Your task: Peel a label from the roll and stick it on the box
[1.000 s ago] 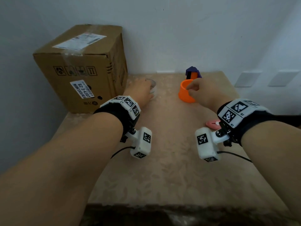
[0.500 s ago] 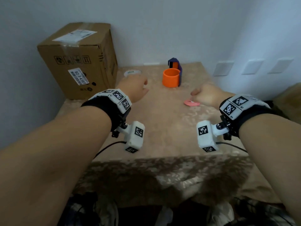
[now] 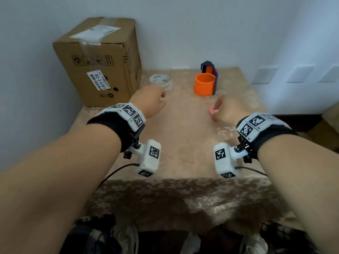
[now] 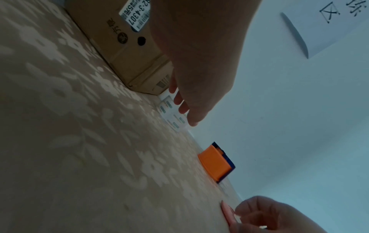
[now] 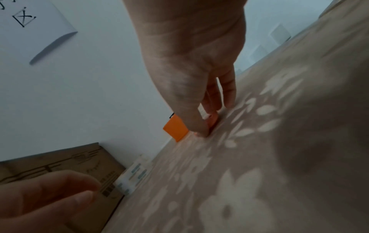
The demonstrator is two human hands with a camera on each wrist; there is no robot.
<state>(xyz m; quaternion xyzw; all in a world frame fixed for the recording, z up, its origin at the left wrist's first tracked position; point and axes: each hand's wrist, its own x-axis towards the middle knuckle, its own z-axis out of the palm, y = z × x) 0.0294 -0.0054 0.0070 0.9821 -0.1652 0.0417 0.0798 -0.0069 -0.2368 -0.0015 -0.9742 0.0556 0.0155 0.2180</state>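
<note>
The brown cardboard box (image 3: 99, 57) stands at the table's back left corner, with a white barcode sticker on its front. A small pink label roll (image 3: 211, 110) is tilted up on edge on the table, right of centre. My right hand (image 3: 217, 110) pinches it between thumb and fingers; the right wrist view shows the roll (image 5: 213, 119) under the thumb tip. My left hand (image 3: 154, 99) hovers over the table near the box (image 4: 123, 52) with relaxed fingers (image 4: 189, 110), holding nothing. The pink roll (image 4: 227, 214) also appears low in the left wrist view.
A clear tape roll (image 3: 160, 80) lies just beyond my left hand. An orange cup (image 3: 204, 85) with a purple object (image 3: 211, 67) behind it stands at the back. The patterned tablecloth (image 3: 183, 143) hangs over the near edge. Walls close in behind and to the left.
My right hand came back from the orange cup to the pink roll and lifted it onto its edge. My left hand drew back from the tape roll. The head view pulled away from the table.
</note>
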